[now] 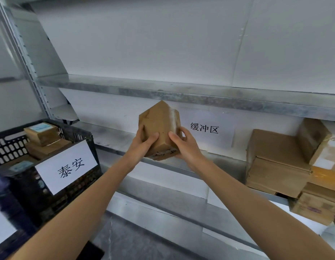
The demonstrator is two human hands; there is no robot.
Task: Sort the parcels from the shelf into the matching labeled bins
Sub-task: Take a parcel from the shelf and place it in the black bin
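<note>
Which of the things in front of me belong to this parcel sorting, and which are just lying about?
Job: brown parcel, gripped by left hand and right hand; black bin labelled 泰安; stacked boxes at right.
Lying about: white wall sign; upper shelf; grey upright.

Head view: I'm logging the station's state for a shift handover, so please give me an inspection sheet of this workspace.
Surface: grey metal shelf, with parcels at its right end.
Job's things: brown taped parcel held up and tilted; black bin labelled 泰安 holds boxes; stacked parcels sit on the shelf at right.
Clutter: nothing seen.
Grips: left hand and right hand both hold the parcel, thumbs on its near face.
Cables: nothing seen.
Surroundings: white back panel with sign 缓冲区; upper shelf; steel upright.
</note>
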